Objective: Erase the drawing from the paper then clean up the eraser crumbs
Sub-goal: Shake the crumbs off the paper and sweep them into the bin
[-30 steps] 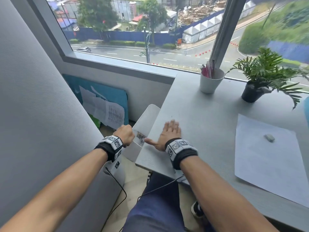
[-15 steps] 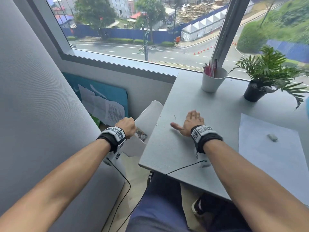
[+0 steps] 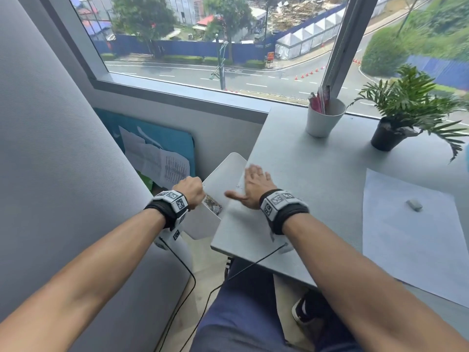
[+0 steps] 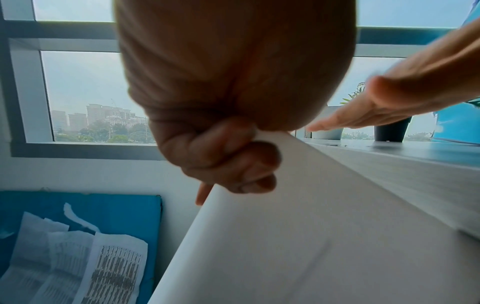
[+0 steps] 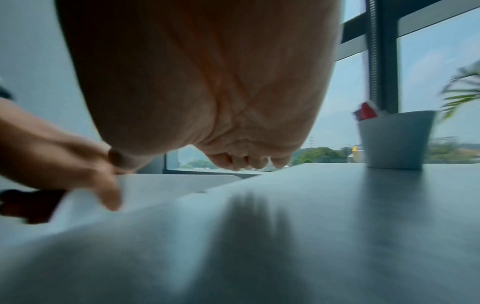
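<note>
Grey matte desk (image 3: 317,174) running along the window, wide and pale. White sheet of paper (image 3: 406,237) lying flat at the desk's right side, well apart from both hands. White plastic bin (image 3: 223,179) tipped against the desk's left edge, mouth level with the tabletop, colourful scraps showing inside. Green potted plant in a black pot (image 3: 388,134) at the back, white cup of pens (image 3: 323,120) just beside it to the left. Right hand (image 3: 253,186) flat on the desk by the left edge, fingers straight, thumb spread toward the bin, blurred. Left hand (image 3: 190,190) off the desk, fingers curled tight around the bin's rim. Small grey rectangular eraser (image 3: 414,205) resting on the paper. Crumbs too small to make out.
</note>
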The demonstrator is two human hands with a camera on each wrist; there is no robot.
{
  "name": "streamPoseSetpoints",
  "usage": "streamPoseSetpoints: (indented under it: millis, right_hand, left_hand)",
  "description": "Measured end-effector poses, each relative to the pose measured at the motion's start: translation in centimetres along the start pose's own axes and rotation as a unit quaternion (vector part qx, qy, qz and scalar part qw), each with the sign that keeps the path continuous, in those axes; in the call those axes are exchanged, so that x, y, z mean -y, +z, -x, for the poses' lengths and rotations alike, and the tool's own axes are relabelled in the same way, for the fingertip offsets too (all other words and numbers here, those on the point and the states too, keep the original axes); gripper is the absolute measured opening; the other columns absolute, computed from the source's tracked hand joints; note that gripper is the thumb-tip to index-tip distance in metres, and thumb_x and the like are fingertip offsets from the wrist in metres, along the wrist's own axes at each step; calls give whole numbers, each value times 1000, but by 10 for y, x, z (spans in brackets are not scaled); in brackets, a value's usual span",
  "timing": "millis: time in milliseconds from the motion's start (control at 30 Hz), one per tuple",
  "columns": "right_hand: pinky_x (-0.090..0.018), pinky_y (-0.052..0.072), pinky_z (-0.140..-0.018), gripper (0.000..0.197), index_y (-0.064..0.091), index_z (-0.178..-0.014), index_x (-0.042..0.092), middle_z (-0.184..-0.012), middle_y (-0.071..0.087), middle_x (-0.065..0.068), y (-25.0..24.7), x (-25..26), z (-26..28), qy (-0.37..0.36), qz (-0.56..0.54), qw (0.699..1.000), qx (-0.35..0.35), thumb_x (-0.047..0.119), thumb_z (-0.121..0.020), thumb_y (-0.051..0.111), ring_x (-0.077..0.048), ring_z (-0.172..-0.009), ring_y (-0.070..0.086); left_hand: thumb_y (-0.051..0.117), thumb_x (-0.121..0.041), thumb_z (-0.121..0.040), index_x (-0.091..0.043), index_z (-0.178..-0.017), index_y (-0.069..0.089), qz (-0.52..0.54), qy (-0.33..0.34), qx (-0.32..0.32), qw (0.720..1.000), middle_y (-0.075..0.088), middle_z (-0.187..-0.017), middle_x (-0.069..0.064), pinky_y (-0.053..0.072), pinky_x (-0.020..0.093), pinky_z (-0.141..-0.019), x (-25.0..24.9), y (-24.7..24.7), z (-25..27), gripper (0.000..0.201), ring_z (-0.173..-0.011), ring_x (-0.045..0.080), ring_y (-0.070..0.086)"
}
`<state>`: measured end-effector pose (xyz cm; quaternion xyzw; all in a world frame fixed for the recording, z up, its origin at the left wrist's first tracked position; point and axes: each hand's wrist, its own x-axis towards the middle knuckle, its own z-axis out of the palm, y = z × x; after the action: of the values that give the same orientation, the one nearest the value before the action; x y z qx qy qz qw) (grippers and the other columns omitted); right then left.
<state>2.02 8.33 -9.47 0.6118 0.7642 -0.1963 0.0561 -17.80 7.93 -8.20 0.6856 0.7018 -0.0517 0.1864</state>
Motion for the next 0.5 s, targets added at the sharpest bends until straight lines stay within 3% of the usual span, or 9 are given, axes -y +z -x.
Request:
streamPoseSetpoints:
  millis: [133,200,267,367,433,500]
  right_hand:
    - [-47,-2,-122,124,-12,-152,1,-160,-19,-17,0,-37,4,122,-2,992,27,90,-74,27,-32,-149,-14]
    - [-47,-6,-122,133,-15,-152,2,-159,-24,-15,9,-16,7,89,0,995,43,95,-67,29,-33,-148,-19]
    - [-47,-7,-122,133,-10,-154,5,-161,-20,-12,17,19,10,-8,5,998,64,95,-66,32,-32,-148,-18]
    - [-46,-3,-122,114,3,-156,8,-164,-3,-9,23,58,18,-149,29,985,85,86,-78,31,-24,-151,-4]
    - [-47,0,-122,109,5,-156,6,-164,-1,-11,24,58,23,-151,15,987,54,82,-82,32,-25,-151,-1]
    - [-47,0,-122,110,1,-155,4,-163,-5,-14,23,39,26,-107,-7,994,32,80,-83,33,-26,-151,-3]
  left_hand:
    - [42,-1,-84,-8,-61,45,-2,-5,12,1000,62,-70,14,60,44,-75,0,1,1,24,-78,39,70]
    - [41,0,-82,-7,-61,47,-4,-3,18,1000,61,-60,11,60,42,-71,-1,1,2,23,-74,38,70]
    - [42,0,-82,-7,-62,47,-8,0,19,1000,68,-70,17,60,43,-73,-3,0,4,22,-80,40,70]
    - [41,-3,-86,-9,-67,45,-8,5,12,1000,71,-90,25,59,44,-75,-3,2,6,21,-86,42,70]
    - [41,-4,-86,-9,-66,44,-9,6,12,1000,71,-89,25,58,43,-75,-1,2,7,21,-86,42,69]
    - [41,-1,-82,-7,-64,47,-7,2,21,1000,69,-73,20,59,43,-72,2,4,9,20,-78,39,70]
